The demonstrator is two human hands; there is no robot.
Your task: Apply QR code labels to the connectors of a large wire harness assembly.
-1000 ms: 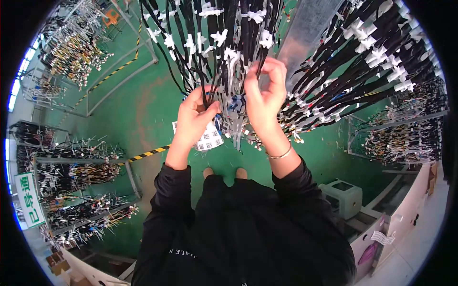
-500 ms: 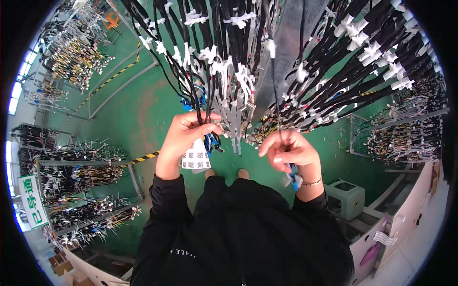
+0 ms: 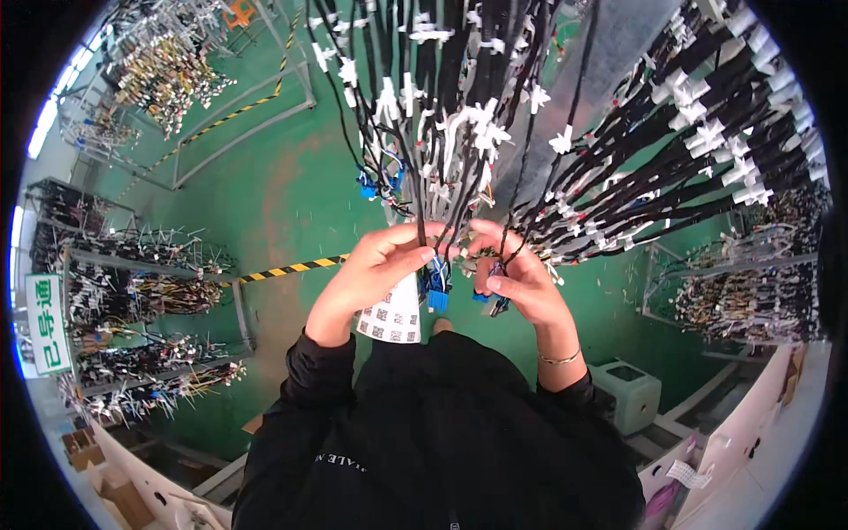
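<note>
Both hands are raised in front of the person's chest, under a dense curtain of hanging black wire harnesses (image 3: 495, 115) bound with white clips and ties. The left hand (image 3: 375, 269) has its fingers (image 3: 415, 256) pinched around a few thin black wires just above a blue connector (image 3: 436, 287), which dangles between the two hands; a white label sheet (image 3: 393, 316) printed with small square codes hangs just below this hand, against its palm side. The right hand (image 3: 521, 278) sits just beside the left, fingers curled inward and closed on another strand of the same bundle, with a small dark and blue plug (image 3: 491, 296) showing at its fingertips; whether that plug is gripped or only touched cannot be told. A thin bracelet (image 3: 561, 358) circles the right wrist, and black sleeves cover both forearms. The held wires run straight up from the hands into the middle of the hanging bundle. Below lies a green floor (image 3: 291, 194) crossed by a yellow-and-black striped line (image 3: 291, 268). Along the floor's left edge stand racks (image 3: 132, 291) loaded with more harnesses, and further racks (image 3: 751, 283) stand at its right edge. A small grey box (image 3: 627, 393) sits on the floor near the right elbow.
</note>
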